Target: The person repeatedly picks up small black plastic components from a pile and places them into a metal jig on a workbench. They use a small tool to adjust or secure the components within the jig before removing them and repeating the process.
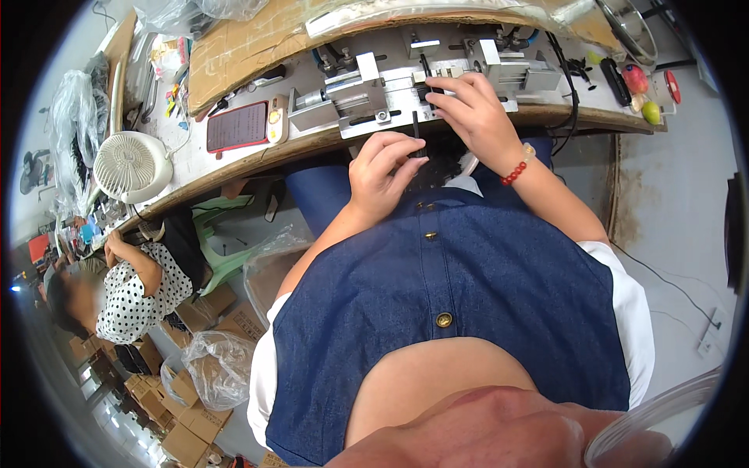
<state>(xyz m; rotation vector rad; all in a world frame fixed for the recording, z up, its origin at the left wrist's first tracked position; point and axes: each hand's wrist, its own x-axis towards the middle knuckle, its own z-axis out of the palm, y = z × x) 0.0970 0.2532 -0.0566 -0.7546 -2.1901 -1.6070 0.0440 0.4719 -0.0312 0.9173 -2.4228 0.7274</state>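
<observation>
A metal fixture (363,92) with two silver blocks stands at the bench's front edge. My left hand (382,171) is in front of it, thumb and fingers pinched on a slim black stick-like part (417,126) that points up toward the fixture. My right hand (480,117), with a red bead bracelet at the wrist, reaches over the fixture's middle. Its fingertips are closed at a second black part (426,70) lying in the fixture's centre. The fingers partly hide that part's lower end. Several small dark pieces lie in my lap below the hands, partly hidden.
A red-edged phone (236,127) lies left of the fixture, with a white fan (133,167) farther left. Cardboard (257,51) covers the bench's back. Black cables (573,93) hang at the right. Another person (144,281) sits at the far left by cardboard boxes (195,425).
</observation>
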